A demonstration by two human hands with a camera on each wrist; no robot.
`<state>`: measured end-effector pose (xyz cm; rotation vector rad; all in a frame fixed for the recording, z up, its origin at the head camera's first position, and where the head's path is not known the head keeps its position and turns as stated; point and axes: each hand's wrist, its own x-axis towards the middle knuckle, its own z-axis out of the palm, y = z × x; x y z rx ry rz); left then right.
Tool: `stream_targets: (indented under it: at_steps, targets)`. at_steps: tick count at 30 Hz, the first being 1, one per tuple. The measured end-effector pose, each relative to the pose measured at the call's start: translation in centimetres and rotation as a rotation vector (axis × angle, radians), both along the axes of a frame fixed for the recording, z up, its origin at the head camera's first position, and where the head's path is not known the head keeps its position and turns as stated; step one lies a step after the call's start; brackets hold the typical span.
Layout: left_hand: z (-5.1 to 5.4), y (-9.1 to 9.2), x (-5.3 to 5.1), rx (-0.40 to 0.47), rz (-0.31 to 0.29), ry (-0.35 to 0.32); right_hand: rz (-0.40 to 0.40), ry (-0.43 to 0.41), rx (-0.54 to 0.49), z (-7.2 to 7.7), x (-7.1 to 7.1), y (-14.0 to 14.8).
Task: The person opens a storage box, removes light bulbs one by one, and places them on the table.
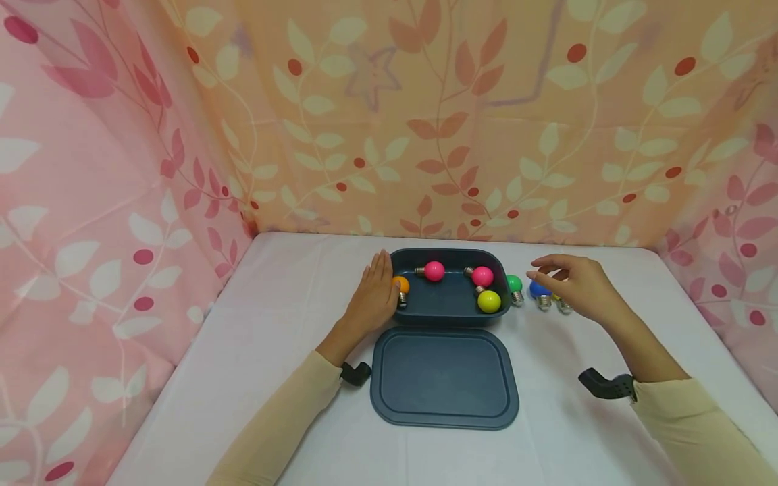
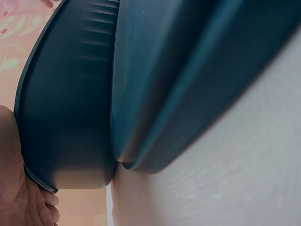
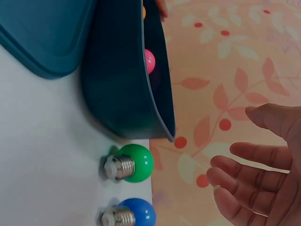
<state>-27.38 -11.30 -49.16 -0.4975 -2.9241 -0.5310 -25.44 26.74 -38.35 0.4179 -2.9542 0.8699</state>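
The left hand (image 1: 373, 293) rests along the left rim of a dark blue box (image 1: 446, 318), fingers straight; the left wrist view shows this hand (image 2: 28, 197) against the box wall (image 2: 70, 108). In the box lie an orange bulb (image 1: 401, 285), two pink bulbs (image 1: 434, 271) (image 1: 483, 276) and a yellow bulb (image 1: 489, 302). The right hand (image 1: 577, 283) hovers above the bulbs right of the box, holding nothing, its fingers (image 3: 254, 155) slightly bent and spread. Beneath or beside it are a green bulb (image 3: 136, 163), a blue bulb (image 3: 140, 212) and a partly hidden yellowish bulb (image 1: 564, 305).
A dark blue lid (image 1: 445, 378) lies flat on the white table (image 1: 292, 283), in front of the box. Floral curtains (image 1: 389, 121) stand behind the table and at both sides.
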Motion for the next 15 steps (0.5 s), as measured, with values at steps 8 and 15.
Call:
stream_targets:
  at_steps: [8,15]
  targets:
    - [0.2,0.0,0.0,-0.005,0.007,-0.015,0.06,0.034,0.001,-0.2,-0.4,-2.4]
    - [0.0,0.0,-0.1,0.0,0.008,-0.005,0.137,0.02,-0.006,-1.3,-0.8,-4.1]
